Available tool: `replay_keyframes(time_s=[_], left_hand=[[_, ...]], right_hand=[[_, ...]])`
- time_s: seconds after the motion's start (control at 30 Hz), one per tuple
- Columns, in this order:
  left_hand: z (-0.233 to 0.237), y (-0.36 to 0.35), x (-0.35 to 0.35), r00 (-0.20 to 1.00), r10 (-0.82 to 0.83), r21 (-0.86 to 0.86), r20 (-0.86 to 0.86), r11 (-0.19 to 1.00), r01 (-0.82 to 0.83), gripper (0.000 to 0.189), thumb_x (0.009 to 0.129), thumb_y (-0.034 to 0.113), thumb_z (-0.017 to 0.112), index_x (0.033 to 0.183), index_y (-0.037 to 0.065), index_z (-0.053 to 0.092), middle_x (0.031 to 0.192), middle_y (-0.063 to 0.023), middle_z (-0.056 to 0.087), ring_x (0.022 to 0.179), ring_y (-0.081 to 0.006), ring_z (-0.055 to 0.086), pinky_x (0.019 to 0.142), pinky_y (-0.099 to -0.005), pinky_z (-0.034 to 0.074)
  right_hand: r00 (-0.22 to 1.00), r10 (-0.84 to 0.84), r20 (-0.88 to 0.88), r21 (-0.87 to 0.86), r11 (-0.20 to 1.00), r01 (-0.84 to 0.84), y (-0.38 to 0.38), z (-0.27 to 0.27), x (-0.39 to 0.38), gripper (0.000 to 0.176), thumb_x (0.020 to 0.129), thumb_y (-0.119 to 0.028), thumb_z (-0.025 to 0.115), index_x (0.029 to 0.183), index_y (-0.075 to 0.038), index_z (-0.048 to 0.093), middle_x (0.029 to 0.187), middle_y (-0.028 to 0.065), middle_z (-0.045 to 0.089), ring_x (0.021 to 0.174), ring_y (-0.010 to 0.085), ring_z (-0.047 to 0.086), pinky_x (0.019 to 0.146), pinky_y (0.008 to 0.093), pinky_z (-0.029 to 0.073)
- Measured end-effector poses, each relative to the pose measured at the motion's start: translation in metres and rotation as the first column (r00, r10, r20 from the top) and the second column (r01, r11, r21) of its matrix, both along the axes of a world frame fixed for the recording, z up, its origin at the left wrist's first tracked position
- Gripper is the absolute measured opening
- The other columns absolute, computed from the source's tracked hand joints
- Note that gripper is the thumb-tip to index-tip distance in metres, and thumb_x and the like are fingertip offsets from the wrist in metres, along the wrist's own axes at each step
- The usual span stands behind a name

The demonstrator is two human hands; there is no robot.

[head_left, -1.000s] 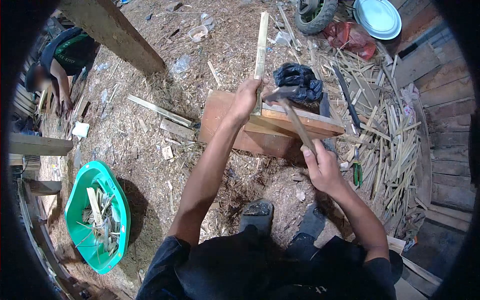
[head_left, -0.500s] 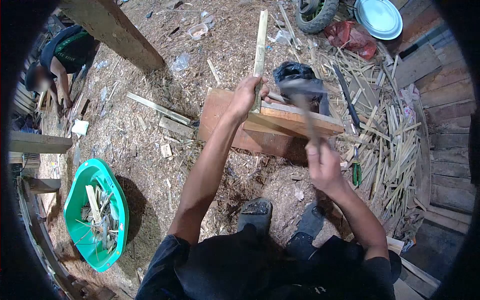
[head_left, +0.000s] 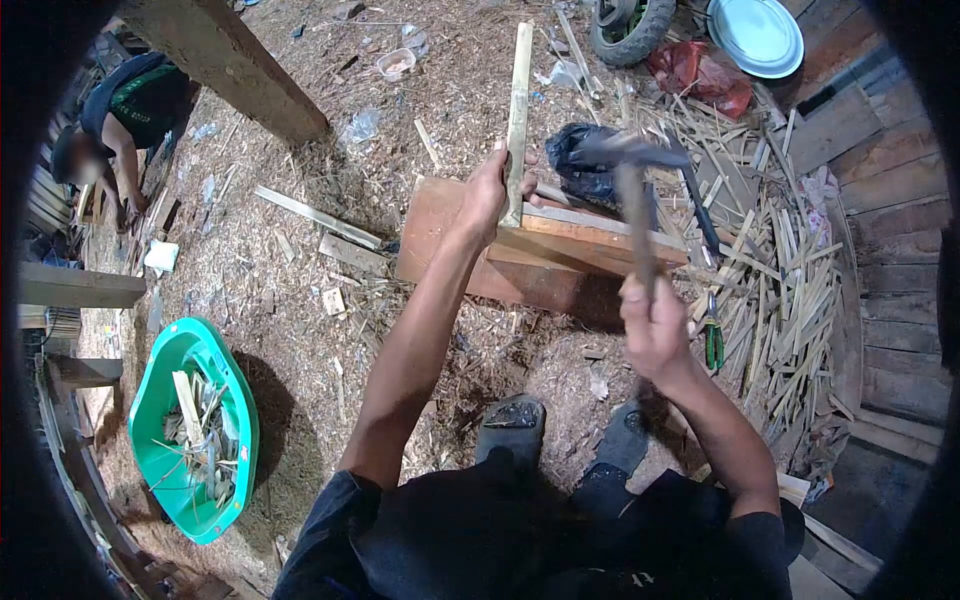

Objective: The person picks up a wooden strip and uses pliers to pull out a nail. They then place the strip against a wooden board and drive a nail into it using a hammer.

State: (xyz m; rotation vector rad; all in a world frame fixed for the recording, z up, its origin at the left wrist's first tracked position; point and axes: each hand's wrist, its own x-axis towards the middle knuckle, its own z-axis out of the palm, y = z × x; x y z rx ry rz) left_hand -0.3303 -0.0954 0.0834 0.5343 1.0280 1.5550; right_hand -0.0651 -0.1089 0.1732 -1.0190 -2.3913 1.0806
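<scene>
My left hand (head_left: pixel 486 198) grips a long pale wooden strip (head_left: pixel 519 100), its lower end resting at the left end of a thick wooden block (head_left: pixel 600 243). In my closed right hand (head_left: pixel 655 325) is a hammer (head_left: pixel 638 215), handle upward, its head blurred by motion over a black plastic bag (head_left: pixel 585 165). The hammer is apart from both the strip and the block. Beneath the block lies a reddish-brown board (head_left: pixel 435 235).
A green tub (head_left: pixel 250 440) holding wood scraps stands at left. Many thin strips (head_left: pixel 790 330) lie piled at right, beside green-handled pliers (head_left: pixel 714 345). A wooden post (head_left: pixel 240 70) slants in upper left, near a crouching person (head_left: pixel 140 100). A wheel (head_left: pixel 632 40) is at top.
My right hand and the hammer have moved slightly right, with the hammer head higher. The left hand has shifted only a little on the strip, which stays nearly in place.
</scene>
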Motion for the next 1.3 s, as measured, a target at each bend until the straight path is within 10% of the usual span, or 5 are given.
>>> replay_keyframes(time_s=[0.23, 0.37, 0.5, 0.67, 1.3], left_hand=[[-0.001, 0.004, 0.002, 1.000, 0.018, 0.022, -0.014, 1.000, -0.018, 0.044, 0.103, 0.035, 0.025, 0.104, 0.000, 0.051, 0.067, -0.0030, 0.050, 0.059, -0.0169, 0.054, 0.060, -0.0308, 0.049], [0.010, 0.001, 0.006, 0.994, 0.056, -0.062, -0.096, 0.996, -0.062, 0.041, 0.102, 0.032, 0.025, 0.103, 0.001, 0.051, 0.068, -0.0036, 0.051, 0.060, -0.0177, 0.056, 0.062, -0.0319, 0.049], [-0.002, 0.002, 0.001, 0.997, 0.019, 0.013, -0.079, 1.000, -0.018, 0.040, 0.102, 0.031, 0.026, 0.104, 0.001, 0.053, 0.072, -0.0052, 0.055, 0.063, -0.0185, 0.058, 0.066, -0.0322, 0.049], [0.007, 0.005, 0.005, 0.987, 0.106, -0.050, -0.124, 0.992, -0.113, 0.042, 0.102, 0.030, 0.026, 0.102, 0.001, 0.056, 0.071, -0.0052, 0.056, 0.063, -0.0173, 0.058, 0.067, -0.0313, 0.049], [-0.005, 0.012, 0.001, 0.987, 0.082, -0.029, -0.136, 0.996, -0.087, 0.041, 0.102, 0.030, 0.025, 0.098, 0.000, 0.052, 0.065, -0.0062, 0.053, 0.059, -0.0188, 0.058, 0.061, -0.0325, 0.048]], right_hand=[[0.989, -0.029, -0.145, 0.046, 0.998, 0.036, -0.004, 0.006, -0.002, 0.031, 0.099, -0.028, 0.047, 0.083, -0.001, 0.045, 0.050, 0.0122, 0.051, 0.046, 0.0225, 0.058, 0.043, 0.0412, 0.041], [0.978, 0.107, 0.181, -0.020, 0.994, -0.105, 0.008, -0.001, -0.001, 0.032, 0.099, -0.030, 0.046, 0.082, -0.003, 0.047, 0.050, 0.0051, 0.048, 0.044, 0.0161, 0.050, 0.040, 0.0351, 0.038], [0.967, -0.114, -0.229, 0.061, 0.990, 0.131, 0.012, -0.005, -0.006, 0.031, 0.100, -0.028, 0.044, 0.086, 0.000, 0.050, 0.051, 0.0039, 0.048, 0.042, 0.0176, 0.047, 0.040, 0.0348, 0.037], [0.982, 0.148, 0.119, 0.066, 0.986, -0.156, 0.011, -0.017, 0.004, 0.027, 0.098, -0.026, 0.049, 0.090, 0.000, 0.050, 0.051, 0.0137, 0.051, 0.045, 0.0262, 0.057, 0.044, 0.0414, 0.041], [0.996, 0.010, -0.092, 0.092, 0.996, -0.002, 0.003, -0.008, -0.003, 0.024, 0.097, -0.023, 0.051, 0.093, 0.001, 0.050, 0.052, 0.0157, 0.053, 0.046, 0.0287, 0.059, 0.044, 0.0425, 0.043]])
